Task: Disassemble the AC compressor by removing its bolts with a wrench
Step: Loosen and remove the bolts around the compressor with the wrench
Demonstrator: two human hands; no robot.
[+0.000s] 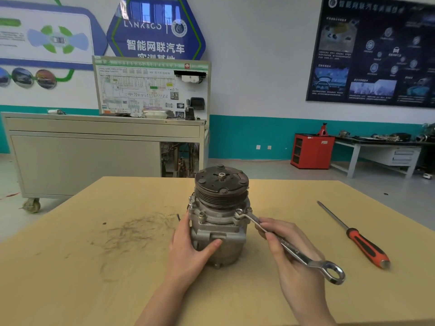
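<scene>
right, ac compressor (220,220) stands on end mid-table (117,267): dark ribbed pulley and clutch plate up, centre nut on top, grey cast body, bolts round the flange. left hand (190,250) cups its side, thumb across the front. right hand (289,257) fingers curl round the wrench (294,251), far end on a flange bolt. wall sign (155,27) reads lynk&co.
</scene>
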